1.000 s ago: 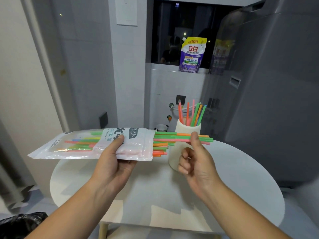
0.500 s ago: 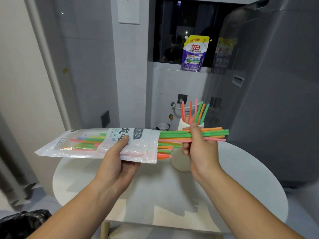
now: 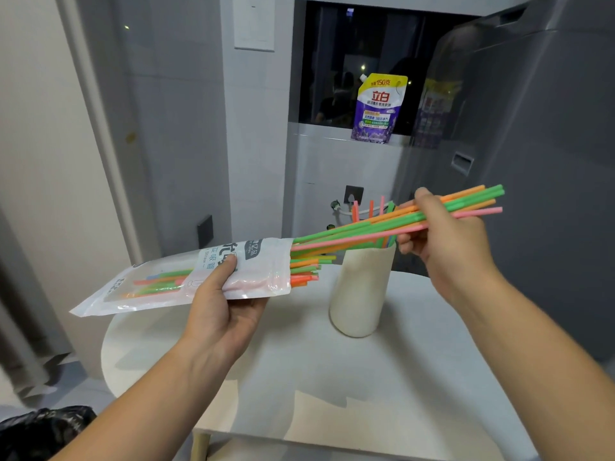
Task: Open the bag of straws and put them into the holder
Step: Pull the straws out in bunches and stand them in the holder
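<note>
My left hand (image 3: 221, 306) grips a clear and white straw bag (image 3: 139, 287) held roughly level above the table, its open mouth facing right with green and orange straws poking out. My right hand (image 3: 444, 241) pinches a bundle of green, orange and pink straws (image 3: 372, 227) that reaches from the bag's mouth up and to the right, past the hand. Below that bundle stands a cream cylindrical holder (image 3: 359, 291) on the table, with several straws upright in it behind the bundle.
The round white table (image 3: 332, 377) carries only the holder. A purple and yellow detergent pouch (image 3: 377, 109) stands on the window ledge behind. A grey appliance (image 3: 539, 161) rises at the right. A black bin bag (image 3: 40, 430) lies on the floor at the lower left.
My right hand closed on the protruding straws and has pulled the bundle out to the right and upward, over the holder. The bag in my left hand has tilted slightly.
</note>
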Demonstrator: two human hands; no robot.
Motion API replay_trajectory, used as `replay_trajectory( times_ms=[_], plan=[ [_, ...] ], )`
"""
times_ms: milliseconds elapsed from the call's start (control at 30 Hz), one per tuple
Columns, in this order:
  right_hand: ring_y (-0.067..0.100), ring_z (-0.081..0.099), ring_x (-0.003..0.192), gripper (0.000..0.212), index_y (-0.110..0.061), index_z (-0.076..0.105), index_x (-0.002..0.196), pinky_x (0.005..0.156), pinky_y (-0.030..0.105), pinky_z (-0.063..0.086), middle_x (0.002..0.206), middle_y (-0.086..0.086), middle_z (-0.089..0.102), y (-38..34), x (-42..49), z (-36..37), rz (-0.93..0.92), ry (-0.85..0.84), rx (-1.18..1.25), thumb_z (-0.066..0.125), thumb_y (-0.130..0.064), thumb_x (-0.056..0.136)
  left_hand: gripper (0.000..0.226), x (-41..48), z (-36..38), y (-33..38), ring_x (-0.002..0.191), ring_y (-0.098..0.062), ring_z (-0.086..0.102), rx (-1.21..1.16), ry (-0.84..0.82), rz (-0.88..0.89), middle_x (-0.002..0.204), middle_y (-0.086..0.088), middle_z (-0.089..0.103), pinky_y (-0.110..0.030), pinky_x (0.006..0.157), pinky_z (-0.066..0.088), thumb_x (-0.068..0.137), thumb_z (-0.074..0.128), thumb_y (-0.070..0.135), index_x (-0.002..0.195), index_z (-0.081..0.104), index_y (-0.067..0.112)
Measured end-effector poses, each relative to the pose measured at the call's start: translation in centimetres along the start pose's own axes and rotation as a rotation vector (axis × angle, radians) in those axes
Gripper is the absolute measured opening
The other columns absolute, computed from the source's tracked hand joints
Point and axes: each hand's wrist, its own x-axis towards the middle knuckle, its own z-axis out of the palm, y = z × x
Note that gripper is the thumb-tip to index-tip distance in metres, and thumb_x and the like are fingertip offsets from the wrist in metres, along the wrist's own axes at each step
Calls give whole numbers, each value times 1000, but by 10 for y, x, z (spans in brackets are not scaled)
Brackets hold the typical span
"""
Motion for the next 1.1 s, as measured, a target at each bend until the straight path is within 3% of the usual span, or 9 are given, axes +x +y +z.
replay_trajectory(
  times_ms=[600,833,933,1100],
  plan=[
    [10,53,40,22,-14,60,75,43,22,46,52,-3,61,-47,31,-53,-38,185,44,60,-22,96,39,9,-1,0,109,-23,78,2,13,2,122,-6,79,-49,89,62,98,65,9,136,63,12],
    [10,58,39,20,-14,58,79,41,23,49,66,1,66,-65,45,-53,-187,232,-162,59,-25,95,41,8,-6,3,115,-25,75,42,-21,-1,128,-7,77,-51,95,59,98,65,10,139,62,12],
    [8,59,37,22,-15,59,76,40,22,51,68,4,66,-67,48,-46,-207,226,-288,60,-26,95,42,7,-8,3,116,-25,75,53,-33,-7,129,-7,77,-49,102,57,99,64,11,140,61,12],
    [9,61,39,22,-15,58,75,39,22,51,69,7,66,-67,53,-36,-209,211,-416,59,-25,95,38,6,-7,3,116,-26,75,58,-40,-16,127,-8,77,-52,101,56,99,63,11,138,62,12]
  ],
)
